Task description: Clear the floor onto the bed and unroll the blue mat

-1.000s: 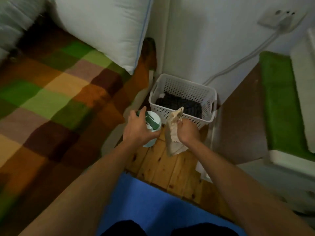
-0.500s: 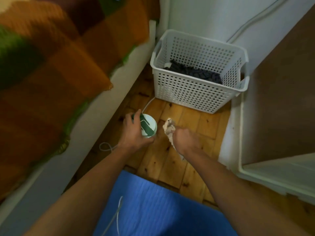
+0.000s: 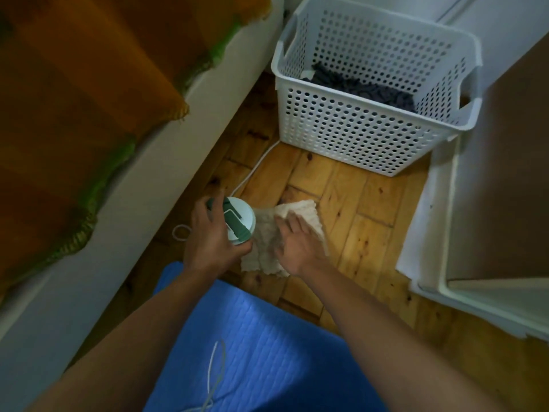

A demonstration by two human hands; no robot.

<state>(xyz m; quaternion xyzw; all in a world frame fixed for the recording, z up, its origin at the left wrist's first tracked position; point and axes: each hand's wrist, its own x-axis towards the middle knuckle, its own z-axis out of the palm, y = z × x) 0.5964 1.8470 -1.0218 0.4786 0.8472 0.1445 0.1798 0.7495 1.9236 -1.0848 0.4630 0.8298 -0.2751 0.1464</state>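
Head view: we see our left hand (image 3: pixel 212 242) closed around a white cup with a green lid strap (image 3: pixel 237 223), the fingers wrapped on its side. It stands at floor level, close to the bed's white side (image 3: pixel 166 162). Our right hand (image 3: pixel 297 245) lies flat and open on a beige cloth (image 3: pixel 267 251), pressing it on the wooden floor (image 3: pixel 350 203); the cloth touches the cup. The blue mat (image 3: pixel 255 346) is spread under our arms, with its far edge just before the cloth, and a thin white cord (image 3: pixel 215 370) lies on it. A white perforated basket (image 3: pixel 356 129) with dark fabric inside stands in the corner. Between the basket and our hands there is bare floor. An orange blanket with a green fringe (image 3: pixel 89 99) hangs over the bed edge on the left, and white furniture (image 3: pixel 430 227) closes the right side.
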